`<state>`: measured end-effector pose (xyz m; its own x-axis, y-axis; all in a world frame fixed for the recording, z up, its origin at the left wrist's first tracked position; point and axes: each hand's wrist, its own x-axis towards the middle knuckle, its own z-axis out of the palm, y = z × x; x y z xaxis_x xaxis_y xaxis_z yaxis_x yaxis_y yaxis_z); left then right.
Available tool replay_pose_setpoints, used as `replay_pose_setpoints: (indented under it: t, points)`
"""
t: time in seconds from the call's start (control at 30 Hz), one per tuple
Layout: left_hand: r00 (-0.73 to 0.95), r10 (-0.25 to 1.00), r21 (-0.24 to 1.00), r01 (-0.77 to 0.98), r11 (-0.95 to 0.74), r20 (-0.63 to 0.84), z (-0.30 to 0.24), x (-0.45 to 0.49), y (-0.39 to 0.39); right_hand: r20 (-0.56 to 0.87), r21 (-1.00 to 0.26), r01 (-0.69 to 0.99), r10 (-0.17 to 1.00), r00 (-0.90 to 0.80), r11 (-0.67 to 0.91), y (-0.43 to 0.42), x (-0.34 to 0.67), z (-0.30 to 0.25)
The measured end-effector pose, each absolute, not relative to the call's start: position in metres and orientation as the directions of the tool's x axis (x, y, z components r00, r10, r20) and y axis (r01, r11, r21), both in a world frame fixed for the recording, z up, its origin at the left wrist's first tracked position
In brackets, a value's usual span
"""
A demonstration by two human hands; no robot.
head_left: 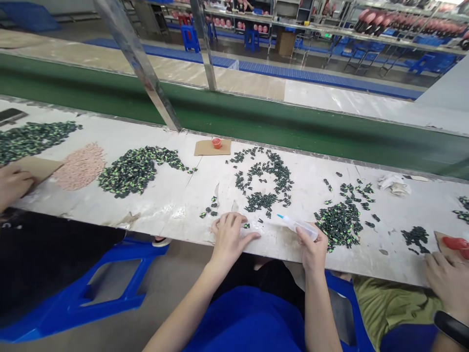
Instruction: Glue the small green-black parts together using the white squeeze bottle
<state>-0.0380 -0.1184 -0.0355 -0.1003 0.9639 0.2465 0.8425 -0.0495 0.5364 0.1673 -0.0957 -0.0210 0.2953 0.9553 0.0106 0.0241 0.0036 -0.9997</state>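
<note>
My right hand (313,247) is closed around a small translucent squeeze bottle (293,224), whose thin blue nozzle points left over the table. My left hand (229,233) rests near the front edge, fingers slightly bent and thumb held apart. In the gap by its fingertips and thumb lies a small dark piece with a green spot (246,226), apparently loose on the table. Beyond my hands spreads a scatter of small dark pieces (261,201). A heap of dark pieces with bright green spots (339,224) lies right of the bottle.
On the white table (168,205), a green-spotted heap (128,171) and a pink heap (82,166) lie left. A red cup (216,143) sits on cardboard (202,148). Metal posts (146,73) rise behind. Co-workers' hands (14,183) appear at both sides; crumpled tissue (394,184) lies right.
</note>
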Motion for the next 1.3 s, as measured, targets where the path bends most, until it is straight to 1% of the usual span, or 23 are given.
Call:
replay_pose_setpoints:
  t: [0.1, 0.17, 0.3, 0.47, 0.7, 1.3]
  points:
    - [-0.019, 0.952, 0.559, 0.813, -0.162, 0.304, -0.042, -0.041, -0.127, -0.046, -0.992, -0.124, 0.935, 0.352, -0.002, -0.093, 0.160, -0.023]
    - [-0.026, 0.941, 0.574, 0.798, -0.183, 0.337, -0.046, -0.045, -0.130, -0.076, -0.989, -0.146, 0.934, 0.350, -0.026, -0.092, 0.153, -0.024]
    - [-0.017, 0.927, 0.640, 0.728, -0.246, 0.375, -0.053, -0.050, -0.125, -0.081, -0.997, -0.018, 0.946, 0.315, -0.079, -0.092, 0.133, -0.022]
    - [-0.017, 0.902, 0.694, 0.645, -0.319, 0.431, -0.055, -0.049, -0.119, -0.056, -0.993, 0.088, 0.969, 0.240, -0.079, -0.093, 0.117, -0.023]
    - [-0.037, 0.908, 0.719, 0.624, -0.305, 0.417, -0.054, -0.049, -0.120, -0.072, -0.988, 0.122, 0.973, 0.217, -0.100, -0.091, 0.117, -0.024]
    - [-0.080, 0.928, 0.757, 0.606, -0.244, 0.364, -0.052, -0.048, -0.120, -0.076, -0.988, 0.117, 0.974, 0.212, -0.102, -0.092, 0.117, -0.023]
